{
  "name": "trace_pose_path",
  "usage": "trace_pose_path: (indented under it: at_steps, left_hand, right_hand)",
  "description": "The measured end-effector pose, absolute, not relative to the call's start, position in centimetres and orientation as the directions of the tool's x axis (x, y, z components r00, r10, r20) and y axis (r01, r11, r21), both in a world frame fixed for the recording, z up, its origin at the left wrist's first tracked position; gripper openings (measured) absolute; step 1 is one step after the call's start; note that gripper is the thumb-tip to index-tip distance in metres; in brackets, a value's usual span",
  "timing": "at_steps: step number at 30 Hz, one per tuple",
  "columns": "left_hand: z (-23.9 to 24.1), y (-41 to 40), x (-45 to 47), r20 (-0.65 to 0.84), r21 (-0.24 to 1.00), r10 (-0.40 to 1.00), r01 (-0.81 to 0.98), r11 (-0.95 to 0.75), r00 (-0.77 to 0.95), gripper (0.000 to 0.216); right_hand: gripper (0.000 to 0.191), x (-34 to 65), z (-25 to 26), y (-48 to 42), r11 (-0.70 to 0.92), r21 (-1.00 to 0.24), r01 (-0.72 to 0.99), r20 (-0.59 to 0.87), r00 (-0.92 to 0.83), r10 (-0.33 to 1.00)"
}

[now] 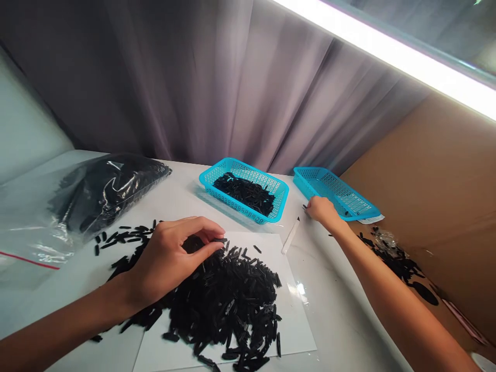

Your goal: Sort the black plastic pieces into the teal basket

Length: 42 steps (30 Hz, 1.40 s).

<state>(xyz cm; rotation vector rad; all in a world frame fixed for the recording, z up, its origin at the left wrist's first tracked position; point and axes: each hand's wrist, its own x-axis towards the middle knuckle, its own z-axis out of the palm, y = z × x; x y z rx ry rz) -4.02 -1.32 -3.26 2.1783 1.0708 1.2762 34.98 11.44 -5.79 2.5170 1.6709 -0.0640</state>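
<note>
Over a heap of small black strip-like pieces (232, 289) on a white sheet, my left hand (170, 253) pinches one black piece (219, 240) between thumb and fingertips. My right hand (321, 209) is stretched out to the near side of the right blue basket (349, 194). A small dark piece (305, 206) sticks out from its closed fingertips. That basket holds only a few dark bits that I can see. The middle blue basket (209, 188) contains many black pieces (248, 194).
A clear zip bag (112, 191) full of black material lies at the left. A white pen-like tool (290, 236) with a dark tip rests between sheet and right hand. More black scraps (395, 261) lie by the brown board (445, 191). A grey curtain (217, 77) hangs behind.
</note>
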Motion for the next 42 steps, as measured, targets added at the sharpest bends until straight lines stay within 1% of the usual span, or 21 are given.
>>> trace_pose_path:
  at_steps: [3, 5, 9, 11, 12, 13, 14, 15, 16, 18, 20, 23, 30, 34, 38, 42]
  left_hand:
    - [-3.2, -1.3, -4.1, 0.556, 0.660, 0.781, 0.419, -0.623, 0.286, 0.012]
    - [-3.3, -1.2, -4.1, 0.539, 0.674, 0.792, 0.418, -0.609, 0.286, 0.011]
    - [-3.4, -1.4, -3.9, 0.524, 0.713, 0.814, 0.394, -0.580, 0.252, 0.010]
    - [-3.2, -1.6, -3.8, 0.529, 0.733, 0.820, 0.371, -0.570, 0.216, 0.010]
    - [-3.1, -1.6, -3.8, 0.537, 0.738, 0.821, 0.363, -0.569, 0.196, 0.010]
    - [-2.9, -1.7, -3.8, 0.549, 0.738, 0.817, 0.358, -0.572, 0.174, 0.011]
    - [-2.8, -1.8, -3.8, 0.562, 0.734, 0.813, 0.359, -0.576, 0.153, 0.012]
    - [-2.6, -1.8, -3.8, 0.577, 0.728, 0.805, 0.362, -0.583, 0.135, 0.014]
    - [-2.5, -1.9, -3.8, 0.590, 0.722, 0.798, 0.363, -0.589, 0.124, 0.015]
    - [-2.4, -1.9, -3.9, 0.600, 0.720, 0.792, 0.355, -0.597, 0.114, 0.017]
    - [-2.4, -1.8, -3.9, 0.598, 0.726, 0.793, 0.339, -0.599, 0.120, 0.018]
    - [-2.4, -1.9, -3.9, 0.592, 0.732, 0.795, 0.326, -0.598, 0.129, 0.020]
    - [-2.1, -2.1, -4.0, 0.586, 0.735, 0.799, 0.329, -0.593, 0.133, 0.023]
    - [-2.2, -2.0, -4.1, 0.561, 0.757, 0.819, 0.325, -0.567, 0.121, 0.024]
    - [-2.2, -1.9, -4.2, 0.577, 0.740, 0.809, 0.346, -0.577, 0.113, 0.026]
    - [-2.2, -1.8, -4.2, 0.588, 0.726, 0.799, 0.351, -0.592, 0.130, 0.025]
  right_hand:
    - [0.030, 34.3, -3.6, 11.0, -0.349, -0.022, 0.937, -0.034, 0.348, 0.937]
    - [0.025, 33.0, -1.7, 10.6, -0.289, -0.107, 0.951, 0.027, 0.294, 0.956]
    - [0.027, 27.8, 1.6, 9.6, -0.056, -0.313, 0.948, 0.137, 0.104, 0.985]
    - [0.035, 24.4, 2.3, 8.3, 0.064, -0.407, 0.911, 0.176, 0.010, 0.984]
    - [0.037, 22.7, 2.4, 7.5, 0.133, -0.473, 0.871, 0.176, -0.054, 0.983]
    - [0.038, 21.2, 2.2, 6.5, 0.225, -0.632, 0.742, 0.154, -0.164, 0.974]
    - [0.039, 19.9, 1.9, 5.4, 0.279, -0.744, 0.607, 0.123, -0.285, 0.951]
    - [0.039, 18.8, 1.5, 4.3, 0.284, -0.805, 0.521, 0.083, -0.376, 0.923]
    - [0.039, 17.9, 1.0, 3.3, 0.254, -0.851, 0.460, 0.039, -0.428, 0.903]
    - [0.036, 16.8, 0.1, 1.6, 0.182, -0.908, 0.377, -0.013, -0.459, 0.888]
    - [0.033, 16.4, -0.5, 0.6, 0.147, -0.938, 0.314, -0.004, -0.434, 0.901]
    - [0.029, 16.2, -0.7, 0.1, 0.161, -0.946, 0.280, 0.037, -0.402, 0.915]
    - [0.026, 16.2, -0.7, -0.2, 0.190, -0.933, 0.305, 0.073, -0.356, 0.932]
    - [0.022, 16.3, -0.6, -0.3, 0.237, -0.914, 0.330, 0.126, -0.325, 0.937]
    - [0.016, 16.3, -0.3, -0.5, 0.274, -0.889, 0.366, 0.156, -0.320, 0.934]
    - [0.012, 16.3, -0.3, -0.6, 0.301, -0.886, 0.352, 0.182, -0.332, 0.926]
